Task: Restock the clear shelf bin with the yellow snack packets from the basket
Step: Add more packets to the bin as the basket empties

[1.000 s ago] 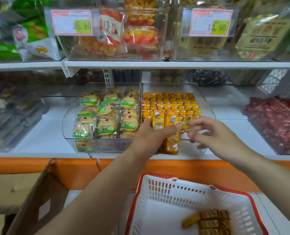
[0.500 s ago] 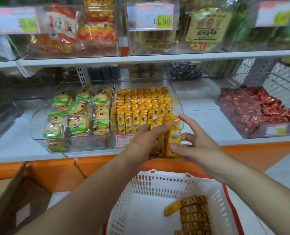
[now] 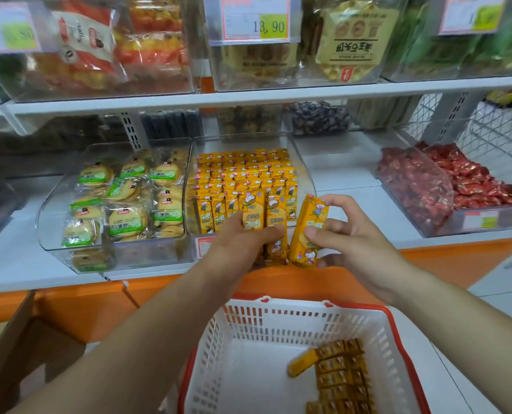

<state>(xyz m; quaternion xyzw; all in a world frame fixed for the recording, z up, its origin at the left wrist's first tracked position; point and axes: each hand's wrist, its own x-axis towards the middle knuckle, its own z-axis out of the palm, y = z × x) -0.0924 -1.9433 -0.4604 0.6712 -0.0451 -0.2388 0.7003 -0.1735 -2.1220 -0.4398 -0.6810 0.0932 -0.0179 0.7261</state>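
The clear shelf bin (image 3: 304, 174) stands mid-shelf, packed with rows of upright yellow snack packets (image 3: 243, 174). In front of its lower edge my left hand (image 3: 240, 243) grips two or three yellow packets (image 3: 274, 216) upright. Beside them my right hand (image 3: 347, 237) pinches a single yellow packet (image 3: 308, 231), tilted slightly right and apart from the others. Below my arms stands a white basket with a red rim (image 3: 243, 333); several more yellow packets (image 3: 338, 375) lie at its bottom right.
A clear bin of green-labelled biscuits (image 3: 123, 201) adjoins the yellow bin on the left. A bin of red sweets (image 3: 446, 183) stands to the right. The upper shelf (image 3: 248, 95) carries bins with price tags. An open cardboard box (image 3: 24, 339) sits at lower left.
My right hand has closed on one packet and drawn it a little right, away from the bunch in my left hand. The view has shifted slightly closer.
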